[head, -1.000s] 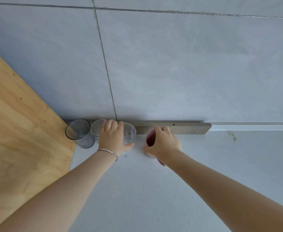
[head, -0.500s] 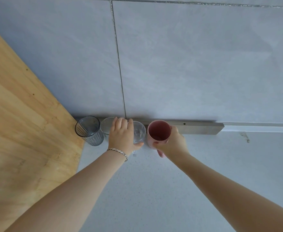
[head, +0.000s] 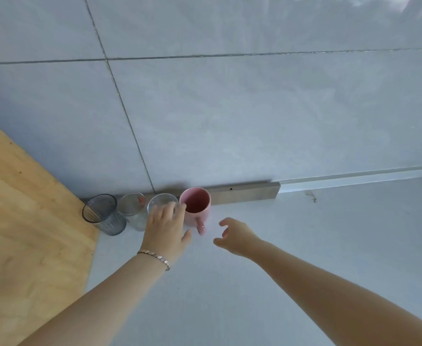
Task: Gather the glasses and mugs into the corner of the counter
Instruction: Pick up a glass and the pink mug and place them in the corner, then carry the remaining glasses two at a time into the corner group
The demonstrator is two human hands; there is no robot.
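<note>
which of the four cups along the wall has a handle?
The pink mug, rightmost in the row. Its handle points toward the person. The other three are handleless glasses: the dark ribbed glass in the corner and two clear ones beside it.

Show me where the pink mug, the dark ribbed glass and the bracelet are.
pink mug (head: 200, 213): head view, outer wall under the rim.
dark ribbed glass (head: 112, 224): head view, ribbed side wall.
bracelet (head: 155, 255): head view, links across the left wrist.

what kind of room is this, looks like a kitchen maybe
Most likely a home kitchen. A pale counter meets a wall of large grey tiles, and drinkware is lined up along it: a ribbed grey glass, two clear glasses and a pink mug.
</note>
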